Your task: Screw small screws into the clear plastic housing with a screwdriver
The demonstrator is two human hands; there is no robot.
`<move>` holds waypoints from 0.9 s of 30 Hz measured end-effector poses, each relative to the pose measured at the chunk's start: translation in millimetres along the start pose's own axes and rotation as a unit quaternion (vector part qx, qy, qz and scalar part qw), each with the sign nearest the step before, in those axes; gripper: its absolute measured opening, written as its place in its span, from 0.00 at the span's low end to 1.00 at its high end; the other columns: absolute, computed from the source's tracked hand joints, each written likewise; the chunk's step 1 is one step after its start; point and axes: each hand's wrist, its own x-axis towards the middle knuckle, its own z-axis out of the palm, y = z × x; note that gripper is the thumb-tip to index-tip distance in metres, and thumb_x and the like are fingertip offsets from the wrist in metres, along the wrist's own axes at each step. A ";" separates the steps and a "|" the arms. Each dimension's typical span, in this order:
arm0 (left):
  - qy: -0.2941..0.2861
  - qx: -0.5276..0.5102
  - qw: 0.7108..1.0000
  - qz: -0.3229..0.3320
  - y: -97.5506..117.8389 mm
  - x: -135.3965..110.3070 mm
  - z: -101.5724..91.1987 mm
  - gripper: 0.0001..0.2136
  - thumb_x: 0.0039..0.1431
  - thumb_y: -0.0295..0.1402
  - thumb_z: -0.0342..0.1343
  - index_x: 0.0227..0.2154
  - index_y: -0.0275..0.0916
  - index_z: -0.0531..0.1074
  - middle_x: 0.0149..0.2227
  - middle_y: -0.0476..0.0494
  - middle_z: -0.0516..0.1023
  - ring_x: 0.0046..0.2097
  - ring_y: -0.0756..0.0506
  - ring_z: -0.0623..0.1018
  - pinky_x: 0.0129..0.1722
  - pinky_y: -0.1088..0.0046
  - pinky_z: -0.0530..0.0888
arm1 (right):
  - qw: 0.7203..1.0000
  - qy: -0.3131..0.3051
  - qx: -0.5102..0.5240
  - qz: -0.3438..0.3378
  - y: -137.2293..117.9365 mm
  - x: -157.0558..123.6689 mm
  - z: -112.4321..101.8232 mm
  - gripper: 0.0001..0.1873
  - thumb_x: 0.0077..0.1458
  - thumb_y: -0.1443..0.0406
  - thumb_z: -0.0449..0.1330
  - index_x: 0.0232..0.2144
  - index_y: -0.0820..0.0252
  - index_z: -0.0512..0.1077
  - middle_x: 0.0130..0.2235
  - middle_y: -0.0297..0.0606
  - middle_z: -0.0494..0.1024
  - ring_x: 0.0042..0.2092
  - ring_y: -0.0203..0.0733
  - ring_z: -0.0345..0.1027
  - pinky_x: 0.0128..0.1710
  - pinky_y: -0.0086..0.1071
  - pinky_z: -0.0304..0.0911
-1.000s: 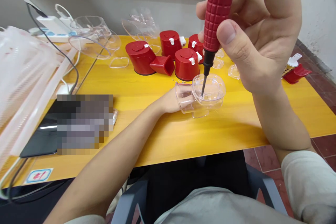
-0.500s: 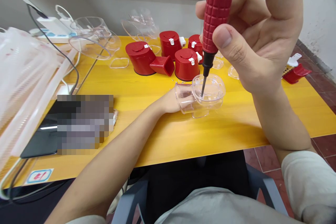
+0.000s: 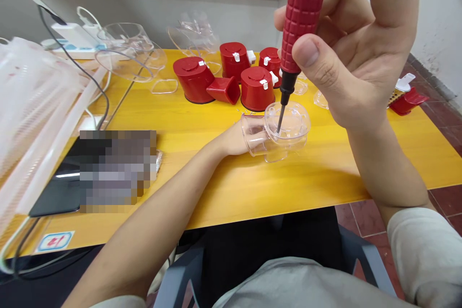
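My right hand (image 3: 346, 53) is wrapped round the red ribbed handle of a screwdriver (image 3: 302, 19), thumb on the near side. The screwdriver points down, slightly slanted, and its tip meets the round end of a clear plastic housing (image 3: 287, 125). My left hand (image 3: 240, 138) grips this housing from the left; part of the hand shows through its transparent wide tube, the fingertips being hard to make out. Just behind the housing lie several tiny screws (image 3: 249, 112) on the yellow table (image 3: 231, 187).
Several red plastic bodies with white clips (image 3: 257, 87) stand behind the housing. Larger clear plastic parts (image 3: 126, 50) are at the back left, near a power strip (image 3: 77, 48). A dark tablet-like device (image 3: 57, 187) and plastic bags (image 3: 39, 91) lie left. A red part (image 3: 407, 102) sits right.
The screwdriver handle has leaned slightly to the right, and the fingers behind it have shifted a little. The tip stays at the same spot; my left hand and the housing are practically still.
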 end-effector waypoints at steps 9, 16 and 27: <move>0.000 -0.012 1.000 0.006 -5.2 -0.2 0.7 0.20 0.73 0.49 0.73 0.54 0.37 0.91 0.60 0.31 0.94 0.59 0.30 0.92 0.67 0.47 0.87 | 0.997 0.016 0.058 -0.041 -0.1 -3.8 7.3 0.17 0.68 0.52 0.72 0.56 0.43 0.81 0.64 0.17 0.87 0.53 0.39 0.87 0.53 0.33 0.87; -0.005 0.012 1.000 0.010 -1.9 0.3 0.2 0.20 0.74 0.47 0.71 0.57 0.37 0.91 0.62 0.31 0.93 0.61 0.30 0.92 0.67 0.48 0.87 | 0.997 0.028 0.069 -0.034 -3.8 -4.8 8.6 0.17 0.66 0.50 0.72 0.53 0.44 0.81 0.62 0.18 0.88 0.54 0.41 0.87 0.48 0.34 0.85; 0.020 0.025 0.999 0.021 -19.7 3.2 2.7 0.25 0.73 0.55 0.69 0.55 0.37 0.93 0.60 0.30 0.94 0.59 0.27 0.91 0.64 0.47 0.89 | 0.999 0.022 0.020 -0.040 2.5 -2.2 6.5 0.20 0.67 0.51 0.73 0.58 0.46 0.79 0.63 0.21 0.89 0.53 0.40 0.86 0.51 0.34 0.88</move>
